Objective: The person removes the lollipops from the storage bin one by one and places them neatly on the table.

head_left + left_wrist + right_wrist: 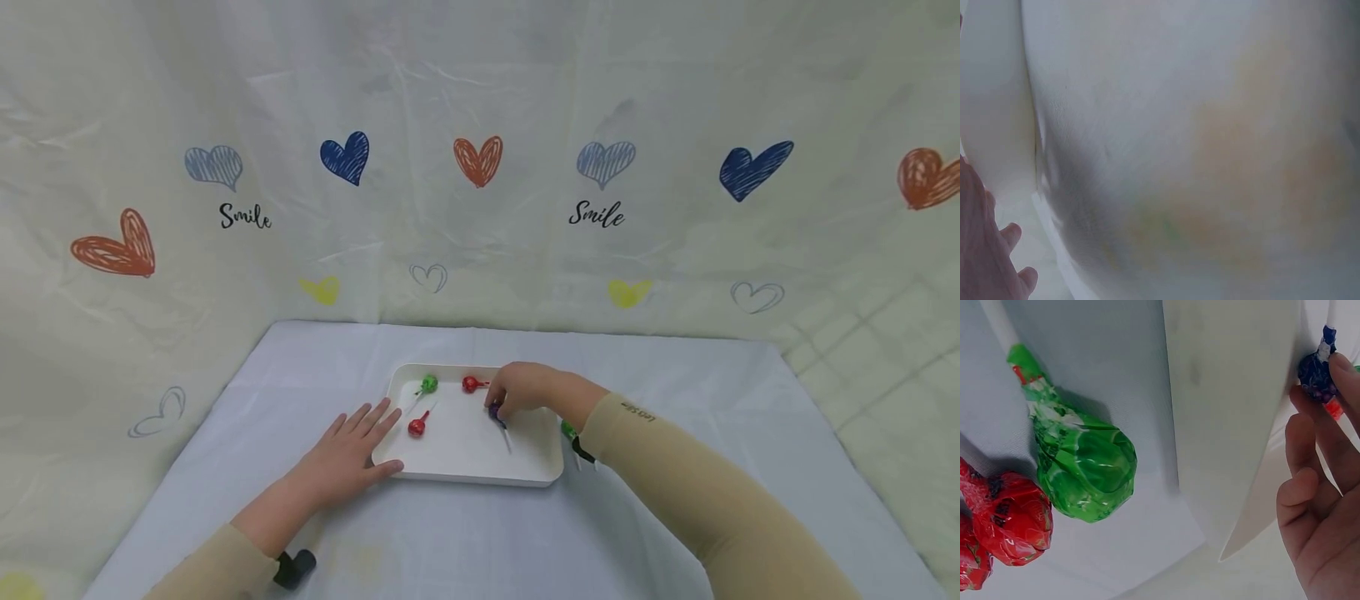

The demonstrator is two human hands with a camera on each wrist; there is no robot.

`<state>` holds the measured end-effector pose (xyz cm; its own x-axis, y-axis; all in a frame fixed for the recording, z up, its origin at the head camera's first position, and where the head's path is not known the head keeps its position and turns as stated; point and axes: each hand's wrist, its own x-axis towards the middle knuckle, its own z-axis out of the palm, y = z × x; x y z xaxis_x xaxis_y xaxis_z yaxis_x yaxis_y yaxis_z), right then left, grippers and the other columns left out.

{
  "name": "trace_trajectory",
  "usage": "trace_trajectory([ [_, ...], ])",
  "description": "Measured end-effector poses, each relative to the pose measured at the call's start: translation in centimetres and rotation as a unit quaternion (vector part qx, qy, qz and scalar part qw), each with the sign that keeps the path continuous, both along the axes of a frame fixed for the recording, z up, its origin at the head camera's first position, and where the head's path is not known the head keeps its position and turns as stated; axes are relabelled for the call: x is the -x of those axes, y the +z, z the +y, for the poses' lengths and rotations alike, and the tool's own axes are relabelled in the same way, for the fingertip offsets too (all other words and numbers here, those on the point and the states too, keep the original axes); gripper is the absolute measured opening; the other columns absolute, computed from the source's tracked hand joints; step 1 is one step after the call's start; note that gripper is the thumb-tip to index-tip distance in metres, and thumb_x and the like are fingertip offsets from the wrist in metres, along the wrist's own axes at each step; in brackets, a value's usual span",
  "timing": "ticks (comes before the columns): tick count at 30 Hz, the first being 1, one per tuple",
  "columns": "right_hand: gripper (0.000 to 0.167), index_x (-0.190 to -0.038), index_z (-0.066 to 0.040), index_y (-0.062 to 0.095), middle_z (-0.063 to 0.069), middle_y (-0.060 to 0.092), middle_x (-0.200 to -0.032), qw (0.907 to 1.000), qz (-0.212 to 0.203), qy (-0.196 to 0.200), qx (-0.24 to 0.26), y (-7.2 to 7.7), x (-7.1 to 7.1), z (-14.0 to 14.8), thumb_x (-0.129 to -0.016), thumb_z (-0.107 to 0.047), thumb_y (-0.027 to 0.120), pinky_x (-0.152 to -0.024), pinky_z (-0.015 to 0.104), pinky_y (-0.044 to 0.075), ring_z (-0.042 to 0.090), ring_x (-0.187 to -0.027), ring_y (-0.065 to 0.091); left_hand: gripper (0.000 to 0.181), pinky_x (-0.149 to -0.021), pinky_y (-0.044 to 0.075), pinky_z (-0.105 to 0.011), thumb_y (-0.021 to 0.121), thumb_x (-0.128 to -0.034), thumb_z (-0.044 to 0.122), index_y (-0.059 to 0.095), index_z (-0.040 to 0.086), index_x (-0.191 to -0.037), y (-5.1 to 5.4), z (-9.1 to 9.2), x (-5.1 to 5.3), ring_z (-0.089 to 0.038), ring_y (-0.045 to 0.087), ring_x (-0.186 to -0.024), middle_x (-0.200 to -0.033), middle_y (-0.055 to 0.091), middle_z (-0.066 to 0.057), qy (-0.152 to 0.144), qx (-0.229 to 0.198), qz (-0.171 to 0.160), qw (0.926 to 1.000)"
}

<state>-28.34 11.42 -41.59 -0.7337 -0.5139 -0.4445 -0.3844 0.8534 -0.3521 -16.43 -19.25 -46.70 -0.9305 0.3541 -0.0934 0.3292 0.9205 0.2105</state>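
Observation:
My right hand (525,388) is over the right part of the white tray (465,477). Between its thumb and index finger it pinches a lollipop in a dark blue-purple wrapper (1316,376), whose white stick (507,440) points toward me. Flat and spread, my left hand (341,458) rests at the tray's left edge, the fingertips over the rim. Inside the tray lie a green lollipop (428,383) at back left, a red lollipop (416,427) nearer the front, and another red lollipop (470,384) at the back, by my right hand. The left wrist view shows only part of the left hand (985,244).
To the tray's right, partly under my right sleeve, lies a green lollipop (567,429). The right wrist view shows red lollipops (1013,519) beside it, outside the tray wall. A white cloth (465,542) covers the table, and a heart-printed curtain (525,242) hangs behind.

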Motion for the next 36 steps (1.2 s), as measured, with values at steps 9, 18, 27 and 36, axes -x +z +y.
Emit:
trace_trajectory([
  [9,0.018,-0.102,-0.029,0.079,-0.014,0.068,-0.095,1.0,0.005,-0.004,-0.007,0.1,-0.1,0.0,-0.089,-0.017,0.076,-0.094,0.035,0.051,0.011,-0.093,0.058,0.091,-0.117,0.012,-0.062,0.051,-0.0859,0.076,0.024,0.028,-0.159,-1.3,-0.5,0.3,-0.033,0.015,-0.15,-0.166,0.015,-0.001,0.005,0.001,0.014,0.9999],
  [18,0.016,-0.1,-0.028,0.08,-0.014,0.069,-0.095,0.9999,0.011,-0.007,-0.007,0.2,0.0,0.3,-0.088,-0.018,0.077,-0.094,0.036,0.051,0.011,-0.094,0.058,0.089,-0.118,0.011,-0.062,0.056,-0.0883,0.068,0.026,0.023,-0.159,0.5,0.2,-0.2,-0.036,0.015,-0.15,-0.166,0.016,-0.005,0.006,-0.004,-0.009,0.9999],
  [27,0.017,-0.103,-0.027,0.08,-0.015,0.07,-0.096,0.9996,0.02,0.015,0.013,0.8,0.2,0.9,-0.088,-0.02,0.077,-0.093,0.034,0.05,0.011,-0.096,0.058,0.091,-0.117,0.012,-0.063,0.052,-0.0869,0.073,0.024,0.025,-0.159,-0.1,-0.1,0.0,-0.036,0.015,-0.15,-0.166,0.015,-0.004,0.005,0.005,0.0,1.0],
  [36,0.021,-0.107,-0.028,0.079,-0.016,0.07,-0.097,0.9986,0.036,0.009,0.038,1.7,0.2,1.3,-0.087,-0.024,0.078,-0.096,0.036,0.05,0.011,-0.101,0.059,0.089,-0.117,0.012,-0.063,0.055,-0.0878,0.07,0.025,0.025,-0.159,0.0,0.0,0.0,-0.036,0.015,-0.15,-0.166,0.016,-0.005,0.006,0.005,-0.004,1.0],
])
